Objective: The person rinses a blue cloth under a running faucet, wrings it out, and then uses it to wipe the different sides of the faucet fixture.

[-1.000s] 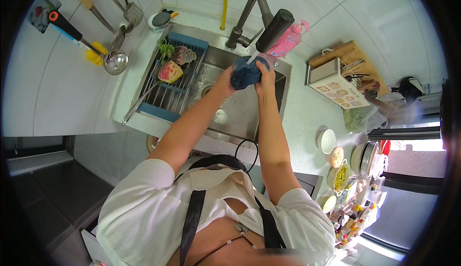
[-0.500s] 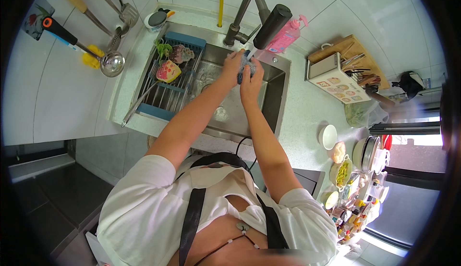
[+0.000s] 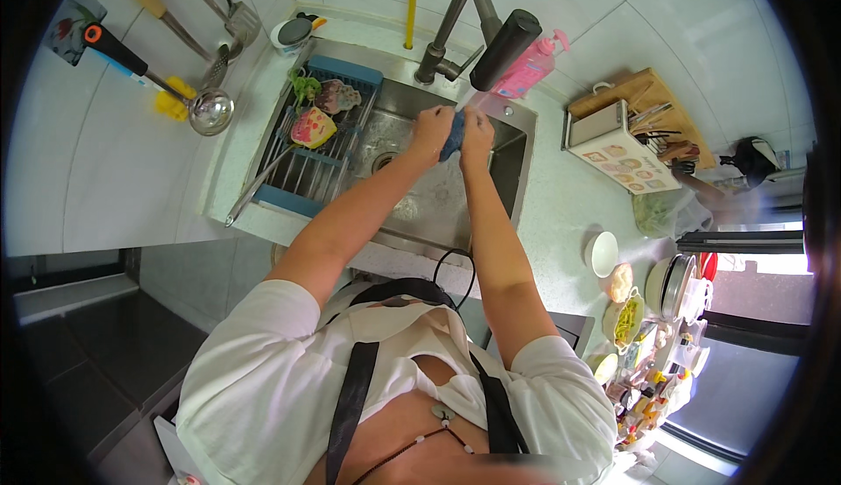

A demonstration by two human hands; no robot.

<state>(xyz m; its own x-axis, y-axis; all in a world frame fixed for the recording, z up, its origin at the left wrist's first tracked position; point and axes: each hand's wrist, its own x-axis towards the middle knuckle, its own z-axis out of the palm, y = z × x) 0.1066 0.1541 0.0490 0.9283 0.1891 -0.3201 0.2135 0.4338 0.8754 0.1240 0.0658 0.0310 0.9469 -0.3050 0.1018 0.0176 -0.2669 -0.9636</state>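
Observation:
Both my hands are over the steel sink [image 3: 419, 215], below the mouth of the dark faucet [image 3: 506, 51]. A wet, dark blue-grey cloth [image 3: 452, 139] is bunched between them. My left hand [image 3: 429, 129] is closed on the cloth's left side, and my right hand [image 3: 477, 134] grips its right side. Water falls from the spout onto the cloth and fingers. The fingertips are partly hidden behind the knuckles.
Left in the sink, a blue drying rack [image 3: 344, 68] bears colourful sponges [image 3: 313, 127] and a long-handled tool. A pink pump bottle [image 3: 528, 66] stands behind the faucet. A utensil holder [image 3: 618, 152], a white bowl [image 3: 602, 254] and several dishes line the right counter. Ladles [image 3: 210, 113] hang left.
The cloth has gone from a loose, spread bundle to a tighter, darker one. My hands have closed round it and moved slightly apart. The view has shifted a little.

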